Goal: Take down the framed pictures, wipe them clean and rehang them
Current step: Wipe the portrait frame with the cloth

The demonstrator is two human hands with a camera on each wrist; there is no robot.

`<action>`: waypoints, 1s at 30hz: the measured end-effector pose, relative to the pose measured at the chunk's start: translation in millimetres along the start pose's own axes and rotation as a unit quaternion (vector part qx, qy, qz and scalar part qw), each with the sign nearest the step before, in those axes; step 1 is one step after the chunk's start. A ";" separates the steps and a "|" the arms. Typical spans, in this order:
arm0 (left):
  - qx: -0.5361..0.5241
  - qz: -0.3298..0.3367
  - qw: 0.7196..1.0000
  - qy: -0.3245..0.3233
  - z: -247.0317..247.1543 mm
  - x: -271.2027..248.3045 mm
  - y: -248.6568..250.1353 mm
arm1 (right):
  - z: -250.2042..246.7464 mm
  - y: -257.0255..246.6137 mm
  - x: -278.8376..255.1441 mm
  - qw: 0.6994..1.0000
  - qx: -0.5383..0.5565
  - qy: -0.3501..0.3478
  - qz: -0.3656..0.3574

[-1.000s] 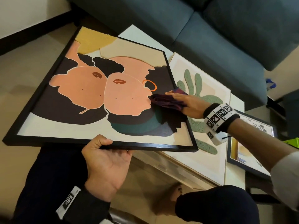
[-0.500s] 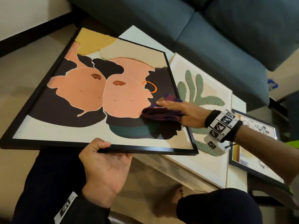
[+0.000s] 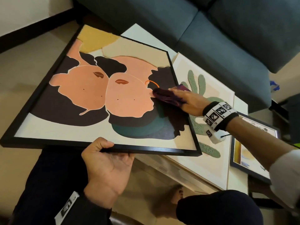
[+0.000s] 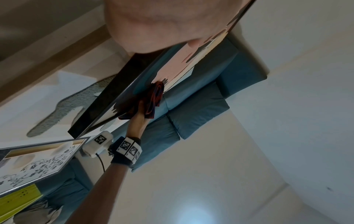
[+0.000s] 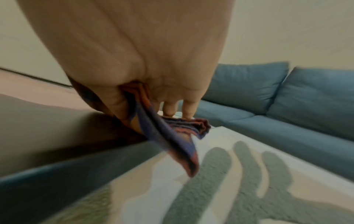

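Note:
A large black-framed picture (image 3: 97,98) of two peach faces is held tilted over the table's near edge. My left hand (image 3: 113,151) grips its near frame edge, thumb on top and fingers underneath. My right hand (image 3: 183,98) presses a folded dark purple cloth (image 3: 165,95) onto the glass near the picture's right edge, by the orange ring. In the right wrist view the cloth (image 5: 172,136) is pinched between the thumb and the fingers (image 5: 168,109). The left wrist view shows the cloth (image 4: 153,98) against the glass, with the frame's side (image 4: 107,106) below it.
A light-framed cactus picture (image 3: 211,143) lies flat on the white table (image 3: 240,108), partly under the big picture. A smaller dark-framed picture (image 3: 248,153) lies at the right. A blue-grey sofa (image 3: 211,38) runs behind the table. My knees are below the table edge.
My right hand slid the cloth toward me over the dark area, then back away to beside the orange ring. The left hand kept its grip on the frame.

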State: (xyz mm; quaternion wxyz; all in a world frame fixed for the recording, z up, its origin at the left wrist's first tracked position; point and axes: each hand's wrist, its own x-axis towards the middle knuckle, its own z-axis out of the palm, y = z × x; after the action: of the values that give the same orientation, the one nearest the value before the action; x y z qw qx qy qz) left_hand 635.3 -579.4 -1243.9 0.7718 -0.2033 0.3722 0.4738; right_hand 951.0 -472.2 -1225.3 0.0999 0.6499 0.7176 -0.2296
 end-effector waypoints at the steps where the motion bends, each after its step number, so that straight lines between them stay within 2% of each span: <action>1: 0.000 0.000 1.000 0.002 0.0 -0.1 0.0 | -0.6 -3.0 0.4 1.000 -0.010 0.004 0.014; 2: 0.000 0.001 1.000 0.004 0.4 -0.3 0.5 | 2.0 -13.0 -2.7 1.000 -0.008 -0.003 0.006; 4: 0.000 0.004 1.000 0.010 0.4 -0.2 1.2 | 12.9 -43.0 -17.5 0.995 0.020 -0.038 -0.093; 6: 0.003 0.001 1.000 0.009 0.8 -1.3 0.9 | 23.7 -63.5 -33.2 0.976 0.045 -0.087 -0.195; 7: 0.005 0.000 1.000 0.005 1.4 -1.8 0.7 | 23.1 -61.7 -32.1 0.972 0.044 -0.098 -0.207; 8: 0.006 -0.002 1.000 0.005 1.3 -1.8 0.6 | 17.3 -56.0 -26.3 0.978 0.041 -0.087 -0.188; 11: 0.008 -0.007 1.000 0.008 0.3 -3.4 0.0 | -5.3 -24.8 -2.7 0.999 -0.004 -0.033 -0.019; 12: 0.009 -0.008 1.000 0.008 0.7 -3.5 0.3 | -9.7 -19.7 1.6 0.999 -0.021 -0.027 0.009; 13: 0.009 -0.008 1.000 0.009 0.1 -3.4 0.5 | -9.8 -21.1 2.2 0.999 -0.033 -0.031 0.008; 17: 0.009 -0.006 1.000 0.013 0.9 -1.6 1.9 | 1.6 -54.0 -11.4 0.991 0.008 -0.099 -0.094; 18: 0.008 -0.006 1.000 0.014 1.2 -1.5 2.0 | 3.7 -50.9 -10.1 0.991 0.014 -0.091 -0.098; 22: 0.005 -0.008 1.000 0.015 1.5 -4.0 0.5 | -0.4 -20.7 13.9 0.999 -0.041 -0.024 0.007; 23: 0.005 -0.006 1.000 0.014 1.6 -4.5 0.3 | 0.4 -23.0 13.5 0.999 -0.039 -0.027 0.004; 27: 0.002 0.001 1.000 0.022 1.6 -3.7 -0.1 | 8.8 -48.4 1.2 0.991 0.033 -0.080 -0.102; 28: 0.002 0.001 1.000 0.024 1.9 -3.5 -0.5 | 6.1 -43.2 5.7 0.993 0.025 -0.073 -0.094; 30: 0.002 -0.004 1.000 0.026 2.7 -4.3 -1.7 | -4.8 -25.6 20.7 1.000 -0.002 -0.027 -0.013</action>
State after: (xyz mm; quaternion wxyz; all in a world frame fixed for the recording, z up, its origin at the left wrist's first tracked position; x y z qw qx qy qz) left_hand 636.7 -580.9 -1238.9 0.7643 -0.2155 0.3925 0.4640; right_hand 923.9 -452.9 -1225.2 0.1173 0.6340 0.7235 -0.2468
